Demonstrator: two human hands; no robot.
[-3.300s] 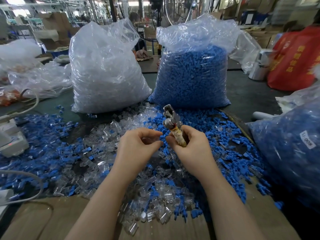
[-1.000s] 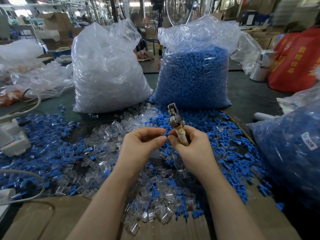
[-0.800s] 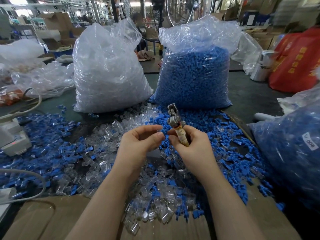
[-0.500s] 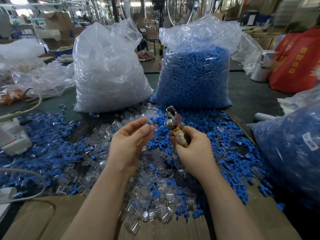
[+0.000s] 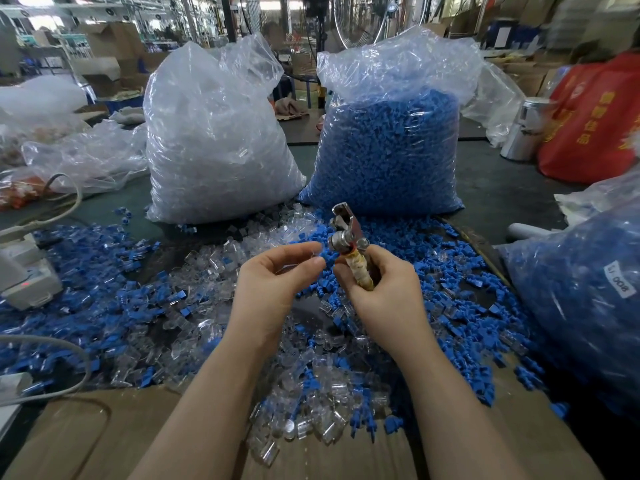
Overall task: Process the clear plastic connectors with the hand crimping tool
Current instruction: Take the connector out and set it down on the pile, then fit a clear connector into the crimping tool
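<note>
Tall clear bag (image 5: 214,140) of clear plastic connectors, bag beside it (image 5: 388,147) of blue caps, both loose across dark worktop (image 5: 502,188), right hand (image 5: 377,285) grip closed round crimping tool (image 5: 349,244), left hand (image 5: 277,282) pinching a clear connector (image 5: 313,251) near tool head, cluttered factory hall behind.

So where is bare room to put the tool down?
Bare cardboard at the near left, beside the grey cable. Bare dark table right of the blue bag. Under the hands, loose connectors crowd everything.
</note>
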